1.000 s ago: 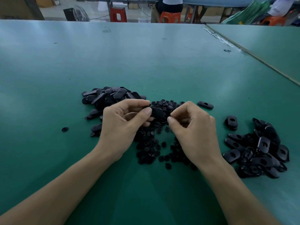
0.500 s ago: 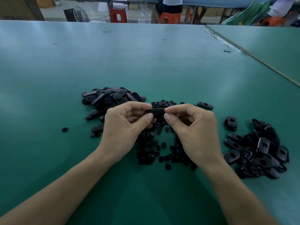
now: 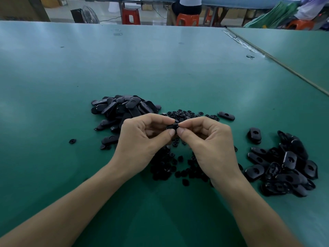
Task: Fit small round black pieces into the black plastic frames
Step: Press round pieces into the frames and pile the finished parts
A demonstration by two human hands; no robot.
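Head view, looking down on the green-topped worktable [image 3: 160, 68].

1. Grip. Shows the left hand [image 3: 142, 138] pinching one end of a small flat black plastic frame [image 3: 171, 126] between thumb and forefinger, with the remaining fingers curled under the palm. Shows the right hand [image 3: 208, 141] closing thumb and forefinger tips on the opposite end of the same frame, other fingers folded in. Cannot confirm whether a round piece already sits under the right fingertips: hidden by the fingers.

2. Position. Holds the frame just above the loose heap of small round black pieces [image 3: 165, 168], between the two wrists. Judged to shorten each reach for the next piece.

3. Stock layout. Places oblong black frames on both sides of the heap: a left pile [image 3: 122, 107] beyond the left hand, smooth faces mostly up, and a right pile [image 3: 284, 168] beside the right forearm, holes showing. Judged as one supply pile and one output pile; cannot tell which. Also shows a lone frame [image 3: 226, 115] at the heap's far edge and a stray round piece [image 3: 72, 141] well apart to the left.

4. Step in hand, as judged: pressing a piece into the frame's hole. Two-ended grip judged to brace the frame against the push and prevent twisting.

5. Caution. Guard against dropping a piece into the heap, where indistinguishable from the rest.
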